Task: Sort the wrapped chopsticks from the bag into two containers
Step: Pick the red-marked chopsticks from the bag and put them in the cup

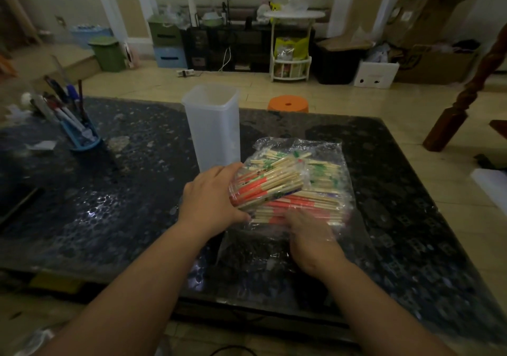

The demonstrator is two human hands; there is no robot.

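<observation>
A clear plastic bag full of wrapped chopsticks lies on the dark speckled table, right of centre. My left hand grips a bundle of wrapped chopsticks with orange and green wrappers, lifted a little above the pile. My right hand is inside the bag's near end, under the film, with its fingers touching the orange-wrapped chopsticks there. A tall translucent white container stands upright just behind my left hand. I see only one container.
A blue pen holder with markers stands at the table's left. A dark flat object lies at the left edge. Beyond the table are an orange stool, a wooden post and shelves.
</observation>
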